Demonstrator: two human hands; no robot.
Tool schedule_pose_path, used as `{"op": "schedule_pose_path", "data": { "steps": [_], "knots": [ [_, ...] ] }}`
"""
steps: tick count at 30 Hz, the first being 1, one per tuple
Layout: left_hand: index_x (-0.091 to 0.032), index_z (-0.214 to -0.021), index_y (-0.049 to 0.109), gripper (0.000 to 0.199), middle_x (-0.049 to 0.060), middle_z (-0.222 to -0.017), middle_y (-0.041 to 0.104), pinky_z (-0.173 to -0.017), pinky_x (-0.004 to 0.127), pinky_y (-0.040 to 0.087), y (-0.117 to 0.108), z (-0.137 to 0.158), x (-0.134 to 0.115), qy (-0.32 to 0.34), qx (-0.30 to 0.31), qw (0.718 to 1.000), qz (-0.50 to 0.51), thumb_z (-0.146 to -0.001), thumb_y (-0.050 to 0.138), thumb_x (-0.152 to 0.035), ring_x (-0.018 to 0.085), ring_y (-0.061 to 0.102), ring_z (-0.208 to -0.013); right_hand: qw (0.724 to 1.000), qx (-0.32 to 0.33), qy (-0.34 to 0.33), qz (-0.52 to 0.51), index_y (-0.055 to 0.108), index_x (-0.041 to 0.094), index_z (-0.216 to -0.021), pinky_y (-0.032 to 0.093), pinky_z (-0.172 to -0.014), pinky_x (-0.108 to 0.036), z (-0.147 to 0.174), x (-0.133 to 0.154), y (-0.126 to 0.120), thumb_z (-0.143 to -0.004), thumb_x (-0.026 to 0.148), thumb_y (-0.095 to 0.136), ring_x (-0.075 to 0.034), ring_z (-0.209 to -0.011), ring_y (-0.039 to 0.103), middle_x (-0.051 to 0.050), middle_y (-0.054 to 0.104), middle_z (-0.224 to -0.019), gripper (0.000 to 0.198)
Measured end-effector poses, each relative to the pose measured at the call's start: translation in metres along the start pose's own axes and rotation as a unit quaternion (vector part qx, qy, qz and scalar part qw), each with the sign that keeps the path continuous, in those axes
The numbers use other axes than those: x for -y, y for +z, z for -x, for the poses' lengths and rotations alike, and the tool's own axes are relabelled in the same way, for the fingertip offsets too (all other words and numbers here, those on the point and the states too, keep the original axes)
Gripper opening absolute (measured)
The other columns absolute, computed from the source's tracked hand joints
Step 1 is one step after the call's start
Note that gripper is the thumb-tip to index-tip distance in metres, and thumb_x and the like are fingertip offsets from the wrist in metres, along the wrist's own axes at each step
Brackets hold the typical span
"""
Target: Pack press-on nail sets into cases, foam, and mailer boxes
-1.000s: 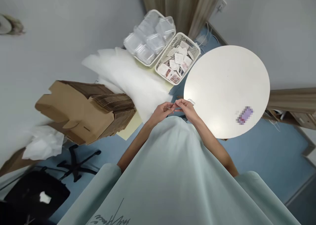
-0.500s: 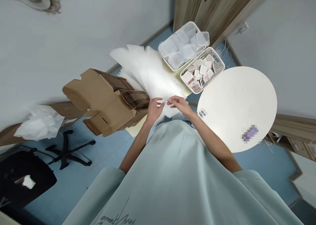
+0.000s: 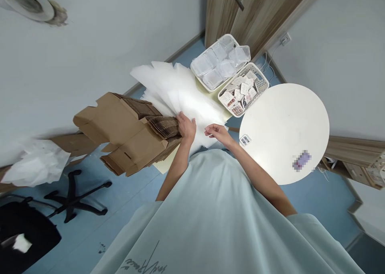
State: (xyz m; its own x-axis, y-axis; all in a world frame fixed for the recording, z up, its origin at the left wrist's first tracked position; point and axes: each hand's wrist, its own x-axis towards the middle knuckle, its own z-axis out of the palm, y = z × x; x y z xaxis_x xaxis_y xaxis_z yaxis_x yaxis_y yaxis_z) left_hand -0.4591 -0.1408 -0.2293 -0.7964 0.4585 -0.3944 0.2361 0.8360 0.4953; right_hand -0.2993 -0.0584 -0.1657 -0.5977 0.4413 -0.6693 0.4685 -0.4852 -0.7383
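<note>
My left hand point(image 3: 187, 127) reaches over the right edge of a stack of flat, creased brown cardboard boxes point(image 3: 126, 133), thumb apart from the fingers. Its fingertips lie where the boxes meet a fanned pile of thin white sheets point(image 3: 177, 85); whether they touch a box or a sheet I cannot tell. My right hand point(image 3: 218, 133) hovers above the near end of the sheets, its fingers loosely curled, with nothing visible in them.
Behind the sheets stand a white basket point(image 3: 197, 74) of clear plastic boxes and a perforated basket point(image 3: 264, 83) of small printed packets. A round white table point(image 3: 285, 125) at right bears a small labelled item point(image 3: 245, 140). A black chair base point(image 3: 72, 201) stands at left.
My left hand has moved left and slightly up, away from my right hand, to the edge of the cardboard stack. My right hand stays nearly in place.
</note>
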Motion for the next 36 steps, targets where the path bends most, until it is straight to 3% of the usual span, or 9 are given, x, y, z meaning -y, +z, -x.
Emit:
{"op": "schedule_pose_path", "data": {
  "steps": [5,10,13,17,22,26,29,31,36],
  "knots": [
    [-0.015,-0.138,0.059,0.039,0.023,-0.125,0.075,-0.107,0.052,0.054,-0.013,-0.002,-0.007,-0.014,0.034,0.999,0.005,-0.102,0.065,-0.03,0.043,0.071,-0.124,1.0,0.001,-0.016,0.011,0.075,0.022,-0.095,0.058,-0.088,-0.03,0.006,0.0,0.001,-0.089,0.055,0.083,-0.018,-0.095,0.075,-0.005,0.081,-0.096,0.035],
    [-0.02,-0.105,0.068,0.019,0.016,-0.11,0.076,-0.109,0.047,0.053,-0.043,0.023,-0.023,0.067,0.051,0.996,0.028,-0.099,0.069,-0.038,0.038,0.071,-0.12,0.995,-0.073,-0.067,0.03,0.075,0.023,-0.102,0.06,-0.09,-0.033,0.01,0.001,-0.003,-0.086,0.064,0.083,-0.022,-0.104,0.074,-0.007,0.081,-0.106,0.044],
    [-0.019,-0.114,0.07,0.023,0.012,-0.115,0.079,-0.102,0.042,0.057,-0.055,0.049,-0.039,0.107,0.129,0.976,0.136,-0.096,0.072,-0.033,0.033,0.073,-0.115,0.984,-0.149,-0.097,0.004,0.074,0.023,-0.118,0.059,-0.1,-0.036,0.016,0.005,-0.013,-0.083,0.067,0.085,-0.026,-0.121,0.071,-0.011,0.078,-0.125,0.058],
    [-0.019,-0.13,0.068,0.042,0.01,-0.128,0.079,-0.105,0.039,0.058,-0.052,0.086,-0.065,0.161,0.256,0.931,0.202,-0.09,0.077,-0.026,0.03,0.073,-0.124,0.973,-0.181,-0.132,-0.055,0.072,0.023,-0.124,0.059,-0.1,-0.037,0.034,0.012,-0.041,-0.081,0.071,0.086,-0.025,-0.111,0.073,-0.008,0.078,-0.112,0.067],
    [-0.019,-0.134,0.07,0.052,0.012,-0.132,0.079,-0.106,0.045,0.059,-0.019,0.131,-0.103,0.192,0.395,0.878,0.189,-0.087,0.085,-0.036,0.037,0.072,-0.129,0.944,-0.272,-0.17,-0.077,0.074,0.024,-0.114,0.059,-0.08,-0.032,0.08,0.003,-0.095,-0.081,0.069,0.087,-0.019,-0.085,0.068,-0.003,0.073,-0.093,0.058],
    [-0.024,-0.149,0.06,0.07,0.013,-0.149,0.071,-0.111,0.046,0.058,0.022,0.161,-0.142,0.174,0.479,0.812,0.284,-0.09,0.085,-0.054,0.036,0.067,-0.14,0.924,-0.318,-0.181,-0.108,0.072,0.026,-0.129,0.058,-0.075,-0.03,0.127,-0.026,-0.146,-0.083,0.063,0.089,-0.018,-0.081,0.067,-0.002,0.074,-0.096,0.062],
    [-0.022,-0.147,0.059,0.064,0.016,-0.147,0.071,-0.11,0.05,0.06,0.059,0.18,-0.178,0.096,0.493,0.793,0.344,-0.101,0.069,-0.065,0.035,0.069,-0.138,0.916,-0.339,-0.179,-0.121,0.071,0.025,-0.136,0.057,-0.074,-0.031,0.163,-0.059,-0.183,-0.081,0.058,0.091,-0.018,-0.079,0.066,-0.002,0.075,-0.097,0.067],
    [-0.019,-0.146,0.061,0.061,0.016,-0.146,0.072,-0.112,0.052,0.059,0.088,0.192,-0.201,0.055,0.49,0.787,0.372,-0.102,0.069,-0.061,0.035,0.07,-0.136,0.916,-0.339,-0.172,-0.124,0.073,0.024,-0.134,0.056,-0.073,-0.031,0.185,-0.083,-0.205,-0.079,0.054,0.092,-0.016,-0.075,0.063,-0.001,0.073,-0.095,0.065],
    [-0.021,-0.143,0.066,0.069,0.013,-0.139,0.077,-0.12,0.05,0.055,0.158,0.219,-0.24,0.003,0.442,0.787,0.431,-0.081,0.092,-0.035,0.034,0.07,-0.137,0.931,-0.317,-0.136,-0.118,0.077,0.022,-0.124,0.054,-0.068,-0.032,0.227,-0.144,-0.244,-0.079,0.051,0.09,-0.013,-0.067,0.056,0.0,0.069,-0.093,0.055]
  ]
}}
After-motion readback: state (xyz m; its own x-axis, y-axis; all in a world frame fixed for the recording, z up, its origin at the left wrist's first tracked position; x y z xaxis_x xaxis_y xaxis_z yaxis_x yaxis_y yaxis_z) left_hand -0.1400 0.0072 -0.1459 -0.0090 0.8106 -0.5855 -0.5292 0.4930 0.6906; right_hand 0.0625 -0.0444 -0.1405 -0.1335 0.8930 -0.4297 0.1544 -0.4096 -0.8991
